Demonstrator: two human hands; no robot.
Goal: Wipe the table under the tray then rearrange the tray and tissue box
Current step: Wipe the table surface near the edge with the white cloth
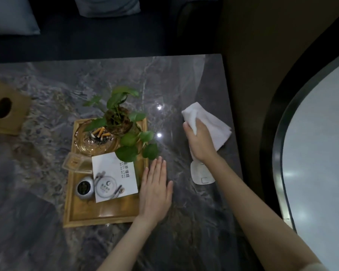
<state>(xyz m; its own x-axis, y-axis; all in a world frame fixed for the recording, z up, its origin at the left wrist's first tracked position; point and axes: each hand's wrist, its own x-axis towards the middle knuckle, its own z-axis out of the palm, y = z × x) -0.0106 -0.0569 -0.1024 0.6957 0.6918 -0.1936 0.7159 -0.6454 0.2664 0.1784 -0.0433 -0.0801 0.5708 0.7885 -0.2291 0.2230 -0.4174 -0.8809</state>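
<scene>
I see the wooden tray [106,217] lying flat on the grey marble table [184,222], a little left of the middle, its long sides running away from me. It carries a glass ashtray [95,141] with cigarette butts at the far left, a leafy green potted plant [123,122] at the far right, a white printed card [115,178] in the middle, a small round tin [85,187] left of the card, and a clear little box [74,163] hanging over the tray's left rim. My left hand [156,192] lies flat with fingers straight and together, resting against the tray's right rim, gripping nothing. My right hand [199,141] is closed on a folded white cloth [209,124], pressed to the tabletop near the table's right edge. A white flat object [202,174] lies on the table just under my right wrist; I cannot tell what it is. The wooden tissue box [5,108] sits at the far left, well apart from the tray. Bare marble lies between tray and cloth, and more in front of the tray toward me. Cushions [10,15] sit beyond the far edge
</scene>
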